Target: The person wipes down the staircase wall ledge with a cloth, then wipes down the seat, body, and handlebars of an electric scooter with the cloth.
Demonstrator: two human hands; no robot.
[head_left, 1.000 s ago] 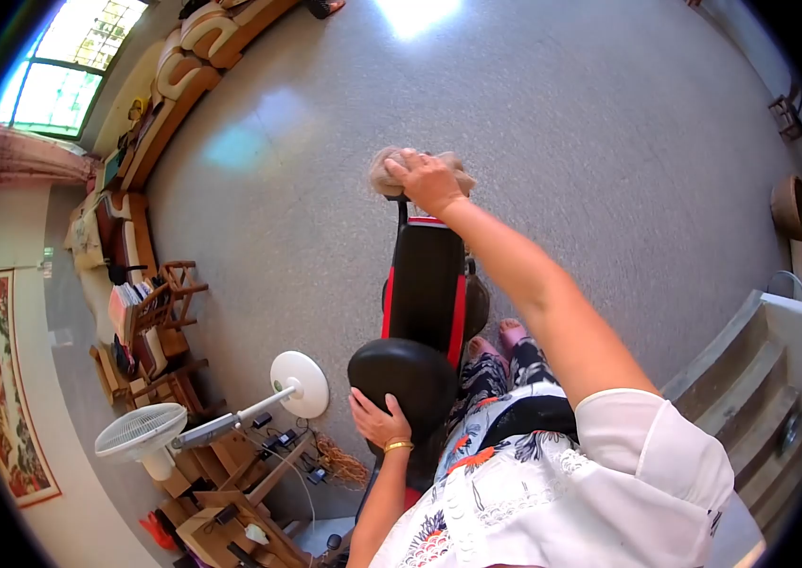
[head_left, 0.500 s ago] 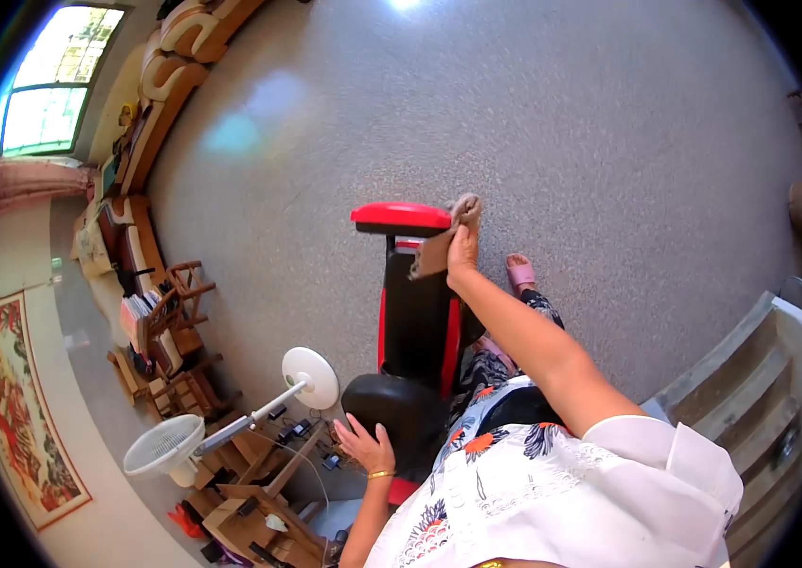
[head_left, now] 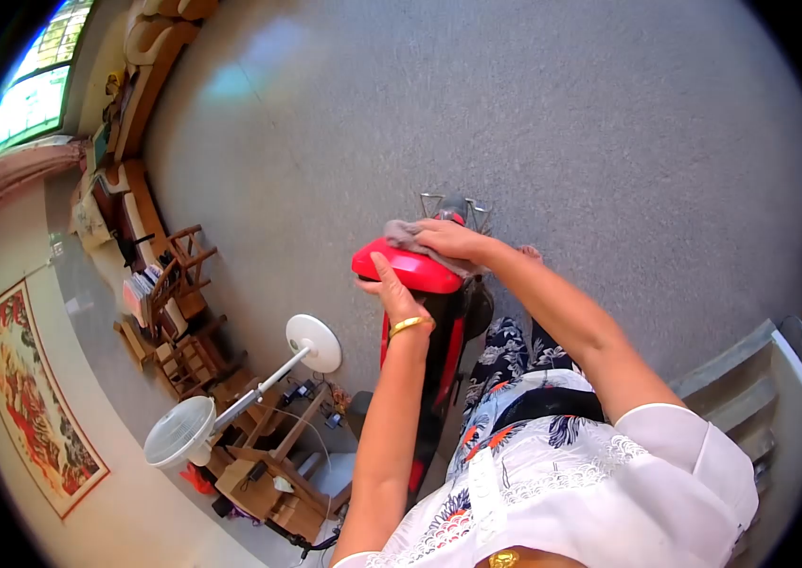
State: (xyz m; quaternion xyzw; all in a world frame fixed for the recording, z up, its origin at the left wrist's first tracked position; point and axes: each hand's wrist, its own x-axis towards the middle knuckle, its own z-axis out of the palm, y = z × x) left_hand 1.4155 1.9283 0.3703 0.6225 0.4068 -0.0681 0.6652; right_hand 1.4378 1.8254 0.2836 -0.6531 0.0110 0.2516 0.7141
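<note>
A red-and-black wheeled machine, perhaps an electric scooter, stands in front of me, with a glossy red end piece (head_left: 425, 275) raised at its far end. My left hand (head_left: 397, 298) grips the left end of this piece, thumb on top and fingers curled beneath. A greyish-brown cloth (head_left: 403, 234) lies bunched over the piece's far edge. My right hand (head_left: 453, 240) holds the cloth and presses it against the red surface. Beyond the hands, part of a metal frame (head_left: 480, 216) sticks out. My left forearm largely hides the machine's black seat.
To the left stand a white fan (head_left: 180, 433), a wooden chair (head_left: 191, 254) and cardboard boxes (head_left: 264, 483). A wooden-edged sofa (head_left: 148, 95) runs along the far left. Grey slatted furniture (head_left: 751, 407) is at my right. Speckled floor (head_left: 590, 123) stretches ahead.
My left hand has moved from beside the black seat up to the red end piece and grips it. My right hand has brought the cloth onto its top. The view has shifted forward.
</note>
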